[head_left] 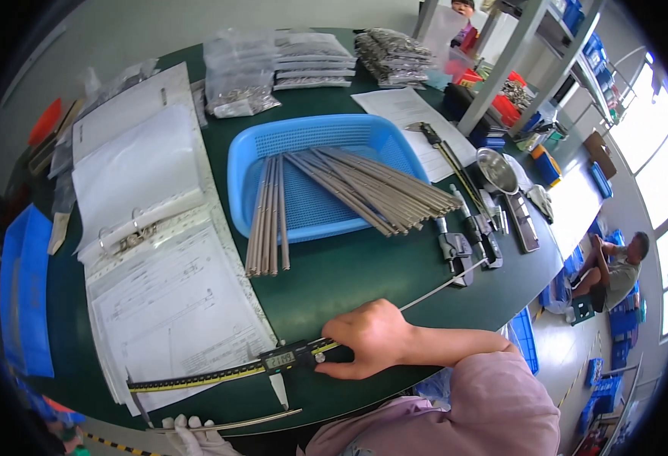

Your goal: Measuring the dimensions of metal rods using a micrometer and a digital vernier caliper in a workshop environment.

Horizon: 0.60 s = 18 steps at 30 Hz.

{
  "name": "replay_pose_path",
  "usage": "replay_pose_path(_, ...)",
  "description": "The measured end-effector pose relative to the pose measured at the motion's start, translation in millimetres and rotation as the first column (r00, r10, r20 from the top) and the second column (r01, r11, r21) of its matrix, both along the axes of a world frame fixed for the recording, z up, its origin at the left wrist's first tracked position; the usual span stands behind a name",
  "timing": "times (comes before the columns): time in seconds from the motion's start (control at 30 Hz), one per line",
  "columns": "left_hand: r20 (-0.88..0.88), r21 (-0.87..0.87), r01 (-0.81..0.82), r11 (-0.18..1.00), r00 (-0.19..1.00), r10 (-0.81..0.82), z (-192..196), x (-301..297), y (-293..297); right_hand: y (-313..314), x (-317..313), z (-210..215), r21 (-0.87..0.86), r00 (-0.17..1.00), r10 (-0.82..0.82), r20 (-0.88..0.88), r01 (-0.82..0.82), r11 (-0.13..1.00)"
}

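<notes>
My right hand (372, 338), bare, is closed on the slider end of a digital caliper (197, 380), whose jaws are spread wide. At the lower edge, my left hand (193, 438) wears a white glove and has its fingers closed on a thin metal rod (262, 419). That rod lies just below the tips of the caliper's jaws; whether they touch it I cannot tell. A thin pale rod (440, 287) sticks out from behind my right hand, roughly in line with the caliper. The caliper's beam crosses an open ring binder (174, 289) of drawings.
A blue basket (235, 182) carries several grey-brown metal rods (379, 186). To its right lie micrometers (455, 254), another caliper (455, 163), a metal bowl (497, 171) and a phone (524, 220). Bagged parts (315, 57) are stacked behind. Another person (622, 266) sits at right.
</notes>
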<state>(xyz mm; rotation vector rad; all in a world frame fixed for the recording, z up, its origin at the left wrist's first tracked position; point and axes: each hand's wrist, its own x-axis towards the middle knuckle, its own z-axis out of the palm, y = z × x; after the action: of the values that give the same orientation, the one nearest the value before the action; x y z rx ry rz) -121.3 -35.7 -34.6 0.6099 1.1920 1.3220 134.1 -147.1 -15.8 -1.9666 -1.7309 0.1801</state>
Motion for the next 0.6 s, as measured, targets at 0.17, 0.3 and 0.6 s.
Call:
replay_pose_path(0.17, 0.05, 0.077, 0.081, 0.994, 0.995, -0.085, -0.3, 4.2, 1.6, -7.4, 2.5, 0.3, 0.01, 1.0, -0.007, 0.03, 0.007, 1.0)
replay_pose_path(0.3, -0.002, 0.064, 0.049, 0.997, 0.999, -0.049, -1.1, 1.7, 3.9, -4.6, 0.6, -2.7, 0.0, 1.0, 0.004, 0.019, -0.004, 1.0)
replay_pose_path(0.6, 0.034, 0.04, 0.049, 0.998, 0.998, -0.051, -12.8, 8.5, 2.9, -9.4, 5.1, 4.0, 0.052, 0.998, -0.01, 0.055, 0.007, 0.999)
